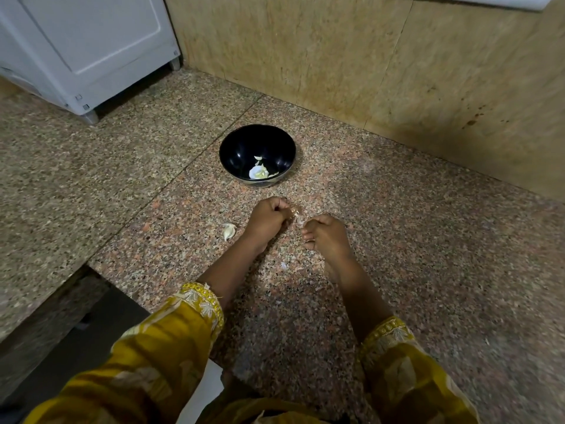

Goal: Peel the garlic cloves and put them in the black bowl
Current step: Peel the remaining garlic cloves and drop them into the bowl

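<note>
Garlic clove in left hand grip, right hand pinching it

A white appliance stands on my speckled granite counter at upper left; a beige stone wall fills the upper right.

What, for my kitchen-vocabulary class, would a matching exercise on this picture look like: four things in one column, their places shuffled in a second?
Things
1. black bowl
2. loose garlic clove
3. white appliance
4. clove being peeled

Places
a. held between left hand and right hand
b. standing at the far left of the counter
c. lying on the counter, just left of the left hand
d. beyond the hands, with pale garlic pieces inside

Pairs: 1-d, 2-c, 3-b, 4-a.
</note>
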